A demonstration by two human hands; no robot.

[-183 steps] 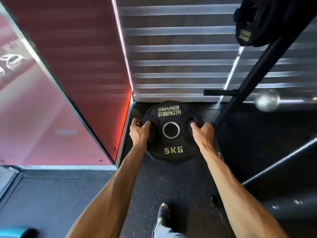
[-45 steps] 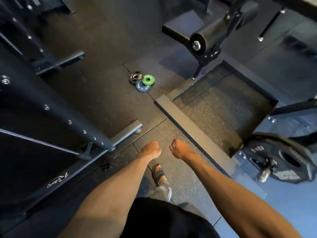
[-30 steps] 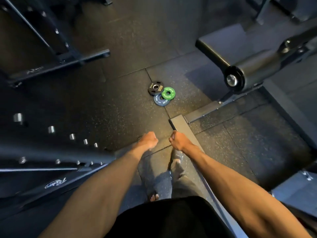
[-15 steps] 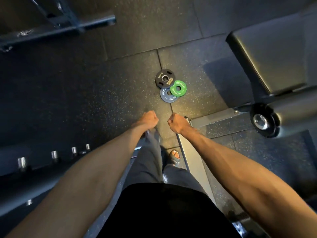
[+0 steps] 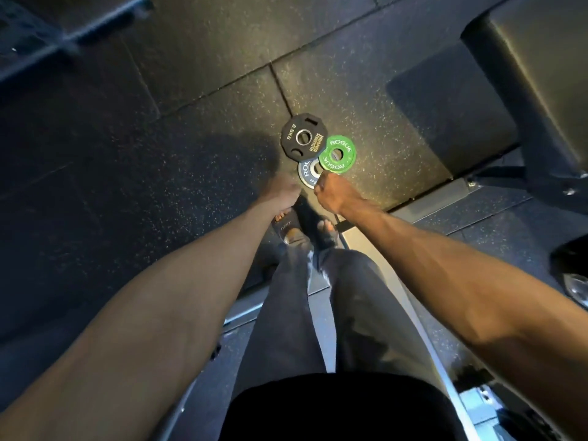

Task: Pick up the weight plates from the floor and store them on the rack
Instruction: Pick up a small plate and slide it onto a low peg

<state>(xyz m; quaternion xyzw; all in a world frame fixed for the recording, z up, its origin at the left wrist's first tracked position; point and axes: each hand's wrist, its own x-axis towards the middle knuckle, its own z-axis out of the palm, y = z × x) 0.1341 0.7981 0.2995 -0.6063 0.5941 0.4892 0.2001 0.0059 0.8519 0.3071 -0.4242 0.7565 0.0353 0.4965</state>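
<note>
Speckled black rubber floor tiles (image 5: 366, 100) fill the view, and flat on them lies a black plate marked 2.5 KG (image 5: 304, 137), the landmark for everything else. A green ROGUE plate (image 5: 337, 153) lies flat just to its right, touching its rim. A blue-grey ROGUE plate (image 5: 309, 174) sits on the black plate's near side, partly tucked under both neighbours. Nearer still to the person, the left hand (image 5: 284, 190) and right hand (image 5: 329, 190) are held out side by side with a small gap between them. Both are curled into fists with nothing in them, and the right knuckles cover the blue-grey plate's near edge in view. Below the hands stand two sandalled feet (image 5: 288, 229). A padded bench (image 5: 541, 65) lies well right of the black plate.
</note>
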